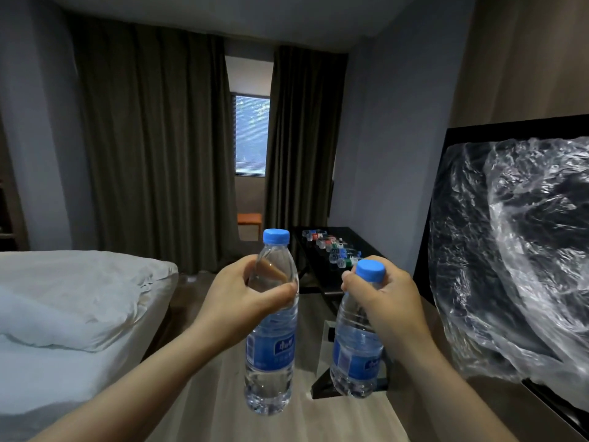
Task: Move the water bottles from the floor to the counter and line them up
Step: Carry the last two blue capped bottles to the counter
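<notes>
Bottles already line the black surface (357, 240) at one o'clock, while both hands, left hand (242, 301) and right hand (385, 298), each clasp one blue-capped water bottle, left bottle (271, 339) and right bottle (357, 352), yet to be placed.

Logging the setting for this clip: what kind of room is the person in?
Most likely a hotel room or bedroom. A bed with rumpled white bedding sits on the left, full-length dark curtains cover most of the window wall, and a plastic-wrapped screen stands on the right by a dark counter holding a row of bottles.
</notes>
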{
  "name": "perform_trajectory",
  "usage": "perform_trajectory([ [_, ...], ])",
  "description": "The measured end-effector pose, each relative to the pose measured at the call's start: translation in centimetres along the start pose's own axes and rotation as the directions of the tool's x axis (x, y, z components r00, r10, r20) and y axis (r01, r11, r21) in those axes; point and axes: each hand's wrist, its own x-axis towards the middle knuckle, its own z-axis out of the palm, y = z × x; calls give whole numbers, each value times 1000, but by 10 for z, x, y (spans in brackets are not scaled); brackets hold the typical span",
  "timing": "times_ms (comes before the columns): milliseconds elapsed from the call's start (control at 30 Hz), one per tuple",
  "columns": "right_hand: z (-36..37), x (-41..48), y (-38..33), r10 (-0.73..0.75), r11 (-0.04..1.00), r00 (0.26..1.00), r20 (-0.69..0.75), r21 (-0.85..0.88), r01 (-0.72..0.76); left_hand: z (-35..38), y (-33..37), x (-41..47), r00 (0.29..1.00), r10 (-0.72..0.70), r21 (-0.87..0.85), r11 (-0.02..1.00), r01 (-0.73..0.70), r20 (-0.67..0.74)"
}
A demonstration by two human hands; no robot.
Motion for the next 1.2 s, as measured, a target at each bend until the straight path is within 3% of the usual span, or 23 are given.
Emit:
perform_trajectory([
  [400,72,145,109,78,991,992,-99,-101,-88,27,-113,181,993,-32,-33,999,36,114],
  [933,125,350,283,136,983,985,-104,-110,-147,118,-243,412,979,-120,-87,987,135,164],
  [1200,173,427,357,214,963,964,-155,-131,-235,141,-323,523,966,-80,-127,985,113,245],
])
